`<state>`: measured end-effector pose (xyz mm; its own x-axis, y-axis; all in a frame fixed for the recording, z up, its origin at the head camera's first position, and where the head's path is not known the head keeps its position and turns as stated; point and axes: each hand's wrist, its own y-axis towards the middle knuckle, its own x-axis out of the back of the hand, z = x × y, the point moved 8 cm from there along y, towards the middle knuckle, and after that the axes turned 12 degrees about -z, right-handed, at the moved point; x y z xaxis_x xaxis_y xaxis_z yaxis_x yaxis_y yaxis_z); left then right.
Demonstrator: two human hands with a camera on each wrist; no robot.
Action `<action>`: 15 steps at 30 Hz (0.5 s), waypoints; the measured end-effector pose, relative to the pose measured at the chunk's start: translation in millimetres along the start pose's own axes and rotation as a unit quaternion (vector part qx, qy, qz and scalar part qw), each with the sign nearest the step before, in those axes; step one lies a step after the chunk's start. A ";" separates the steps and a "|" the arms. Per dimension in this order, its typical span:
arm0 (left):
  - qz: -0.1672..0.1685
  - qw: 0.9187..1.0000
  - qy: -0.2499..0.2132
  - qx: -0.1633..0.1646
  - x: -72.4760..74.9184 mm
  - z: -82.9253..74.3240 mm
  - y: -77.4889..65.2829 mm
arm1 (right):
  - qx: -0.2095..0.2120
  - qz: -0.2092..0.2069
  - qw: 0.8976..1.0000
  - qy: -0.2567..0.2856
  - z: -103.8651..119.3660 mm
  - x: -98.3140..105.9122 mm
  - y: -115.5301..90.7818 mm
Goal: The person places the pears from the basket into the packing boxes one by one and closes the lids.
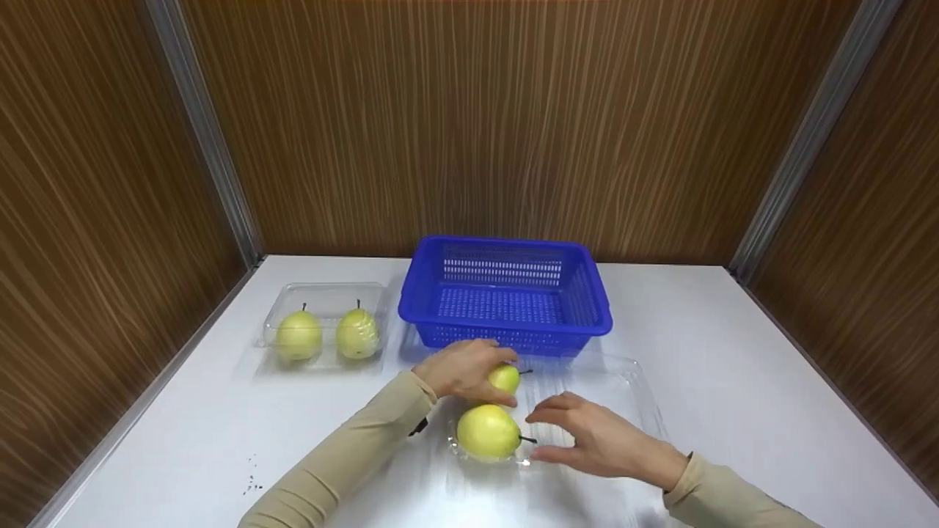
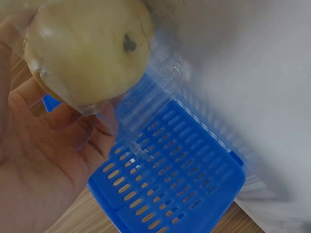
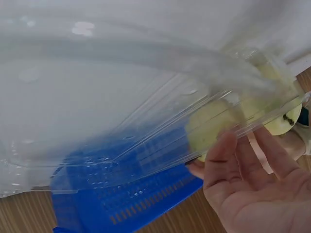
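My left hand [image 1: 469, 370] curls round a yellow-green pear [image 1: 504, 378] at the far side of a clear plastic clamshell [image 1: 634, 378]. Thumb and fingers lie on either side of it, and the palm hides part of the fruit. Seen large in the left wrist view, a pear [image 2: 92, 48] shows its blossom end, with clear plastic over it. A second pear [image 1: 488, 431] lies nearer in the same pack, stem to the right. My right hand [image 1: 598, 436] is just right of this stem, thumb and fingers spread apart. Through the plastic, the right wrist view shows both pears [image 3: 214, 126].
A blue slotted basket [image 1: 506, 323] stands behind the clamshell, close to my left hand. At the left, another clear pack [image 1: 323, 293] holds two pears [image 1: 299, 335]. Small dark specks [image 1: 253, 484] lie on the white table [image 1: 176, 425]. Wood-grain panels [image 1: 477, 132] enclose the table.
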<state>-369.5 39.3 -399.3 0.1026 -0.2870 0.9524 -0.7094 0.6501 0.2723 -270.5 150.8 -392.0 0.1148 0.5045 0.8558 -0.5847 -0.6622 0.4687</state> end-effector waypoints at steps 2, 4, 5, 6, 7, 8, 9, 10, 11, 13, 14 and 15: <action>-0.002 1.000 -0.008 0.000 1.4 -0.3 -0.7 | -0.009 -0.005 1.000 0.005 -5.0 5.0 1.0; -0.003 1.000 -0.014 -0.001 1.8 -0.2 -1.8 | -0.015 -0.010 1.000 0.005 -9.9 9.9 1.7; -0.004 1.000 -0.015 -0.001 2.1 0.1 -2.4 | -0.018 -0.013 1.000 0.005 -12.3 12.6 2.1; -0.006 1.000 -0.016 -0.001 2.3 0.3 -3.0 | -0.023 -0.016 1.000 0.004 -15.0 15.2 2.2; -0.009 1.000 -0.017 -0.002 2.8 0.7 -3.4 | -0.028 -0.018 0.999 0.001 -18.4 17.4 2.1; -0.012 1.000 -0.017 -0.003 3.5 1.0 -3.8 | -0.034 -0.019 0.999 -0.002 -21.9 19.8 1.9; -0.016 1.000 -0.018 -0.005 4.4 1.2 -4.2 | -0.038 -0.020 0.999 -0.005 -25.5 21.8 1.5; -0.019 1.000 -0.020 -0.006 4.9 1.5 -4.7 | -0.043 -0.021 0.999 -0.007 -29.3 23.5 0.8; -0.021 1.000 -0.022 -0.006 5.7 2.0 -5.3 | -0.046 -0.024 0.999 -0.011 -33.2 25.2 -0.1; -0.027 0.999 -0.027 -0.009 7.4 2.3 -6.3 | -0.046 -0.031 0.998 -0.022 -41.0 28.6 -2.5; -0.031 0.999 -0.030 -0.011 8.5 2.4 -6.8 | -0.045 -0.036 0.998 -0.026 -45.0 30.4 -3.8; -0.034 0.999 -0.032 -0.013 9.6 2.5 -7.4 | -0.043 -0.041 0.998 -0.031 -49.2 32.2 -5.3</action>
<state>-365.0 30.1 -392.5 0.1050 -0.3755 0.9209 -0.6837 0.6452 0.3410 -303.1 197.8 -377.7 0.2137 0.5180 0.8283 -0.6378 -0.5683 0.5199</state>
